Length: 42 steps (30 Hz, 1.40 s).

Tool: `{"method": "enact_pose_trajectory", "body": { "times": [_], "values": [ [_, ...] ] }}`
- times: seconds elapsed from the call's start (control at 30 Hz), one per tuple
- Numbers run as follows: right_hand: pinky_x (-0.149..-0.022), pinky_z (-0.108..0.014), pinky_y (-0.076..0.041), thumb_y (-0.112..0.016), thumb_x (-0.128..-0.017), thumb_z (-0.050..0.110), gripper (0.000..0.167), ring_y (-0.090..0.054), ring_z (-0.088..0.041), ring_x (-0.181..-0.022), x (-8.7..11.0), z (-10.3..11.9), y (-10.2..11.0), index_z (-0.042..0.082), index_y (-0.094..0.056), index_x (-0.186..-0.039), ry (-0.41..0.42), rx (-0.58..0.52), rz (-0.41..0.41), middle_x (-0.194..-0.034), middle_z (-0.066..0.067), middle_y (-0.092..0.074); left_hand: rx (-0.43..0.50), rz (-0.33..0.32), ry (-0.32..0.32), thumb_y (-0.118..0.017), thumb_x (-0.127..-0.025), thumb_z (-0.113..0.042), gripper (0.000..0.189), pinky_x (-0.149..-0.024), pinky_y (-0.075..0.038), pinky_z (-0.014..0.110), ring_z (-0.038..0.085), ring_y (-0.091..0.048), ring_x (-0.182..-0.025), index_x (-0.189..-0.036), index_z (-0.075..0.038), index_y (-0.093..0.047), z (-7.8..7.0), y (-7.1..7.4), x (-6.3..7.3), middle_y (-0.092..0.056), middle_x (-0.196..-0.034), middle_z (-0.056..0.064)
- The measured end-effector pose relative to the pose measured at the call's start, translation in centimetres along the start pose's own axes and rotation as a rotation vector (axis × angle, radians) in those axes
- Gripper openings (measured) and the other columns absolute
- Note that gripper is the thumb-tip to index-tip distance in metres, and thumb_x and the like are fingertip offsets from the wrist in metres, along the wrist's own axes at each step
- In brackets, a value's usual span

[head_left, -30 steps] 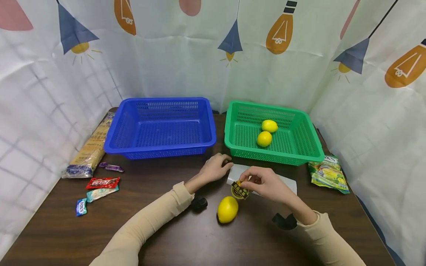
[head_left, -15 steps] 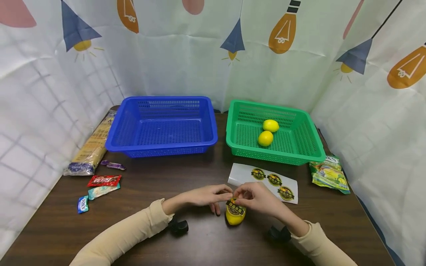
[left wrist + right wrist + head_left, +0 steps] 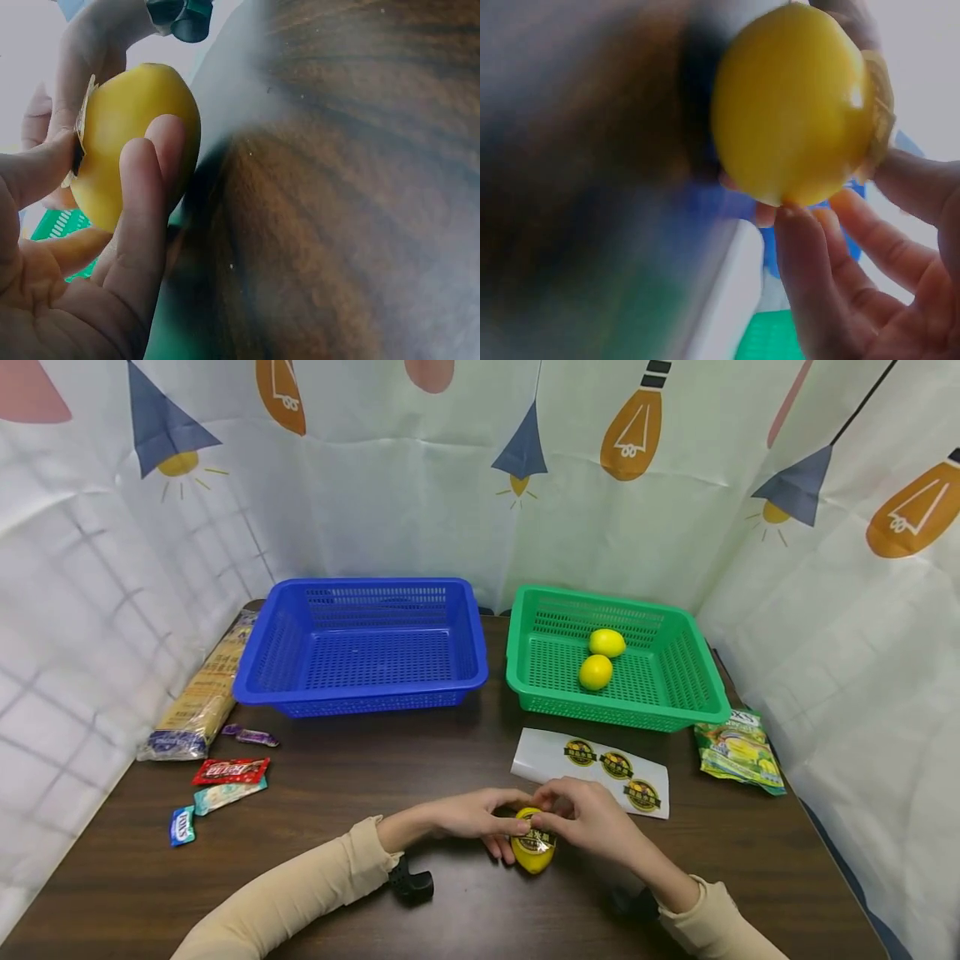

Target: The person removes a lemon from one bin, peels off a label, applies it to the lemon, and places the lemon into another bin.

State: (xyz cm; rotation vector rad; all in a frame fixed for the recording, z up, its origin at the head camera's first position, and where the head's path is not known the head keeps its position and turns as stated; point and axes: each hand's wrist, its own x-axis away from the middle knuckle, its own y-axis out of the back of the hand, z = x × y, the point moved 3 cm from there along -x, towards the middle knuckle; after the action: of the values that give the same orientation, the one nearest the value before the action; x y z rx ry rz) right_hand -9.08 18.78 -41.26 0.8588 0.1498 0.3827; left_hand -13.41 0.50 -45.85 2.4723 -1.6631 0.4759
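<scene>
A yellow lemon (image 3: 533, 863) sits on the table between both hands, a dark-and-gold label sticker (image 3: 537, 841) on its upper side. My left hand (image 3: 474, 815) grips it from the left, thumb on the sticker; in the left wrist view its fingers curl along the lemon (image 3: 142, 105), and one edge of the sticker (image 3: 84, 124) stands off the skin. From the other side my right hand (image 3: 600, 827) holds it, thumb at the sticker (image 3: 883, 112) and fingertips at the lemon's end in the right wrist view. Just behind lies a white sticker sheet (image 3: 538, 753) bearing three labels.
A green basket (image 3: 600, 706) with two lemons (image 3: 607, 643) stands at the back right, a blue basket (image 3: 367, 697) at the back left. Candy wrappers (image 3: 231, 771) and a long tan package (image 3: 198, 702) lie left. A green snack bag (image 3: 741, 752) is at the right.
My right hand has brought the sticker from above the sheet down onto the lemon. My left hand has come from near the sheet to the lemon, its thumb now on the label.
</scene>
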Motion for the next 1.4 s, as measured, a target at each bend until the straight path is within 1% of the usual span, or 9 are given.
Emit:
{"method": "enact_pose_trajectory", "body": {
  "times": [0.17, 0.3, 0.5, 0.63, 0.77, 0.9, 1.07, 1.23, 1.4],
  "values": [
    [-0.072, -0.02, -0.058, -0.069, -0.092, 0.042, 0.036, -0.074, -0.015, -0.095, 0.8, -1.1, -0.8, 0.017, -0.067, -0.118, -0.121, -0.209, 0.077, -0.118, -0.006, -0.072, -0.029, -0.025, -0.039, -0.053, -0.103, -0.023, 0.049, -0.069, -0.06, 0.026, 0.013, -0.07, -0.074, -0.148, -0.007, -0.041, 0.2, -0.2, -0.1, -0.061, -0.128, 0.016],
    [-0.078, -0.026, -0.062, -0.071, -0.092, 0.034, 0.045, -0.071, -0.026, -0.108, 0.8, -2.0, -1.4, 0.006, -0.063, -0.125, -0.183, -0.438, 0.144, -0.127, -0.019, -0.066, -0.077, -0.062, -0.085, -0.056, -0.102, -0.02, 0.047, -0.068, -0.059, 0.025, 0.011, -0.069, -0.072, -0.146, -0.008, -0.045, 0.1, 0.0, -0.3, -0.057, -0.133, 0.016],
    [-0.084, -0.032, -0.062, -0.073, -0.09, 0.026, 0.052, -0.067, -0.029, -0.118, 0.0, -3.2, -1.3, -0.001, -0.059, -0.133, -0.235, -0.639, 0.168, -0.137, -0.027, -0.058, -0.107, -0.101, -0.151, -0.057, -0.101, -0.016, 0.048, -0.069, -0.058, 0.024, 0.009, -0.067, -0.072, -0.148, -0.011, -0.046, -0.2, 0.8, -0.3, -0.063, -0.125, 0.018],
    [-0.085, -0.033, -0.061, -0.072, -0.091, 0.025, 0.054, -0.066, -0.027, -0.121, -0.3, -3.5, -1.3, -0.001, -0.057, -0.136, -0.238, -0.671, 0.175, -0.143, -0.027, -0.053, -0.121, -0.105, -0.154, -0.055, -0.102, -0.016, 0.049, -0.07, -0.055, 0.022, 0.008, -0.065, -0.076, -0.15, -0.016, -0.044, -0.1, 1.3, 0.0, -0.063, -0.123, 0.014],
    [-0.086, -0.031, -0.061, -0.069, -0.094, 0.024, 0.053, -0.065, -0.024, -0.121, -0.5, -3.3, -1.3, -0.001, -0.054, -0.138, -0.232, -0.668, 0.158, -0.144, -0.027, -0.052, -0.218, -0.111, -0.155, -0.054, -0.103, -0.024, 0.052, -0.072, -0.052, 0.02, 0.007, -0.061, -0.082, -0.153, -0.021, -0.039, -0.1, 1.3, -0.1, -0.061, -0.125, 0.008],
    [-0.083, -0.03, -0.062, -0.067, -0.095, 0.028, 0.052, -0.066, -0.025, -0.118, -0.8, -2.5, -1.4, 0.0, -0.055, -0.137, -0.243, -0.588, 0.095, -0.14, -0.025, -0.056, -0.389, -0.209, -0.18, -0.056, -0.101, -0.033, 0.055, -0.073, -0.047, 0.019, 0.007, -0.054, -0.087, -0.152, -0.021, -0.04, -0.4, 1.0, -0.1, -0.058, -0.127, 0.008],
    [-0.074, -0.027, -0.062, -0.071, -0.091, 0.038, 0.049, -0.067, -0.031, -0.118, -1.5, -1.5, -1.5, 0.009, -0.06, -0.129, -0.271, -0.406, -0.008, -0.133, -0.017, -0.063, -0.55, -0.349, -0.22, -0.064, -0.096, -0.037, 0.06, -0.075, -0.045, 0.018, 0.008, -0.052, -0.091, -0.149, -0.016, -0.045, -1.1, 0.8, -0.2, -0.061, -0.123, 0.007],
    [-0.072, -0.029, -0.062, -0.073, -0.09, 0.034, 0.043, -0.069, -0.032, -0.113, -2.0, -1.7, -1.5, 0.007, -0.063, -0.121, -0.27, -0.402, -0.033, -0.131, -0.02, -0.063, -0.62, -0.39, -0.235, -0.067, -0.094, -0.04, 0.061, -0.073, -0.045, 0.018, 0.01, -0.053, -0.091, -0.147, -0.015, -0.048, -1.5, 0.5, -0.4, -0.064, -0.116, 0.006],
    [-0.068, -0.029, -0.062, -0.073, -0.091, 0.029, 0.036, -0.072, -0.031, -0.105, -2.5, -2.4, -1.5, 0.003, -0.066, -0.114, -0.222, -0.427, -0.026, -0.126, -0.024, -0.064, -0.649, -0.407, -0.247, -0.067, -0.093, -0.04, 0.057, -0.078, -0.048, 0.019, 0.014, -0.059, -0.098, -0.142, -0.014, -0.053, -1.5, 0.5, -0.6, -0.065, -0.121, 0.007]
  ]
}}
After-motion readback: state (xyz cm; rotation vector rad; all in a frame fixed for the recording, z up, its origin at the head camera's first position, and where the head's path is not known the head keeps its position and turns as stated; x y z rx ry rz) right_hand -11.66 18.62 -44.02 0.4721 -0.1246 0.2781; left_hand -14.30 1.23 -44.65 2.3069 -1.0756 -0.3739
